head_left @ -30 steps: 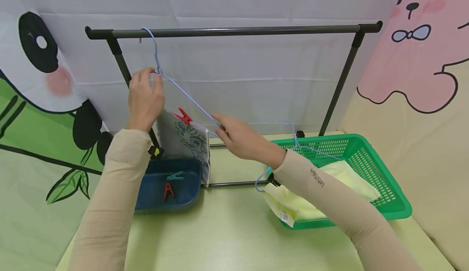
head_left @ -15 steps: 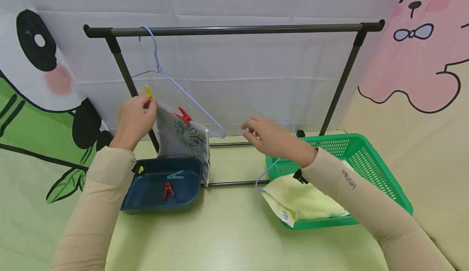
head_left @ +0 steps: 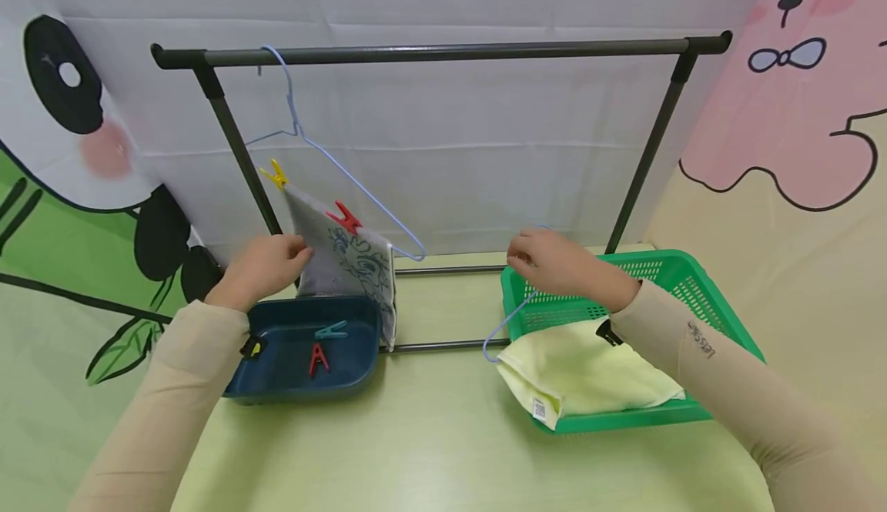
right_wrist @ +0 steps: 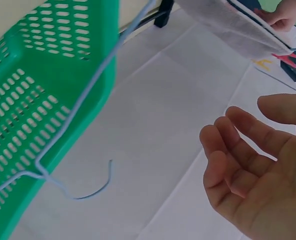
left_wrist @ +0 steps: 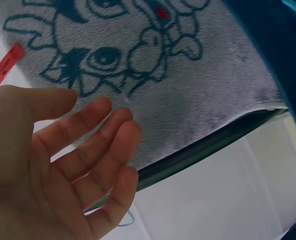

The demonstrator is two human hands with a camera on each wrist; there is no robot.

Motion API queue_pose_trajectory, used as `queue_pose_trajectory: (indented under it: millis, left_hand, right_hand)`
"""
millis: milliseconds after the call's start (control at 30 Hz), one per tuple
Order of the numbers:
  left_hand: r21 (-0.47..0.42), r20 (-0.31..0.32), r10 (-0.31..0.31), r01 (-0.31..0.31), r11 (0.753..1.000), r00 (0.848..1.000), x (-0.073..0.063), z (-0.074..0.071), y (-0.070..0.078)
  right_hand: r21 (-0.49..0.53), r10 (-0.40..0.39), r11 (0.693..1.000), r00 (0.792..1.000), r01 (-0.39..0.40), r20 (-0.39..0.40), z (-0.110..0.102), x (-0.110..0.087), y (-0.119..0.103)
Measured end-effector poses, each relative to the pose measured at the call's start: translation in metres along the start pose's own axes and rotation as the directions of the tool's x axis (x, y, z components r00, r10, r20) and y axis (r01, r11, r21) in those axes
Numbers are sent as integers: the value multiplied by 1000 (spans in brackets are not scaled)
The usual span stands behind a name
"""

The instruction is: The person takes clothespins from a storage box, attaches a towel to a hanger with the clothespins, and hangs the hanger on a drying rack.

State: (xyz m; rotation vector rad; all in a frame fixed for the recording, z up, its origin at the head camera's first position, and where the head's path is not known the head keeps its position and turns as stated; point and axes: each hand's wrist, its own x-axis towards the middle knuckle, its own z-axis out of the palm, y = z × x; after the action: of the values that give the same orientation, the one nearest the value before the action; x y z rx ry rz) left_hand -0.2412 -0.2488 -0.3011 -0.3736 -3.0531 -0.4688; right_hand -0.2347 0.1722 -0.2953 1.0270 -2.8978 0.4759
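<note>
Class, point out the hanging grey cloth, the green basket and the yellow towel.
Grey cloth [head_left: 353, 262], head view: printed front.
Green basket [head_left: 613, 421], head view: near rim.
Yellow towel [head_left: 582, 366], head view: middle.

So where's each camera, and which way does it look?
Head: worn there, facing forward and down at the rack; left hand, right hand and sleeves show.
Left wrist: worn there, facing the gray cloth; left hand shows.
Right wrist: worn there, facing the green basket and blue hanger; right hand shows, left hand top right.
Head and left wrist share the gray cloth.
</note>
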Motion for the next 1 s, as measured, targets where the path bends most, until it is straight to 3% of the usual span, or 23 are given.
queue_pose_trajectory:
  millis: [100,333,533,733,1000]
  left_hand:
    - [8,49,7,-8,1000,999,1,7,-1]
    - [36,88,101,-105,994,991,4,28,-3]
    - [14,181,87,-91,996,980,5,44,-4]
    - [23,304,78,-89,996,949,4,63,-3]
    - [59,443,28,-60,996,896,3,83,0]
  right_hand:
    - [0,9,1000,1000,-9,7,2,-4,11]
    - [14,45,999,998,-46,32,3,-12,32]
    - [16,90,996,995,-91,45,3,-16,46]
    - [-4,133,991,989,-133,67,8,-18,63]
    - [-12,223,975,970,-223,99,14,-21,83]
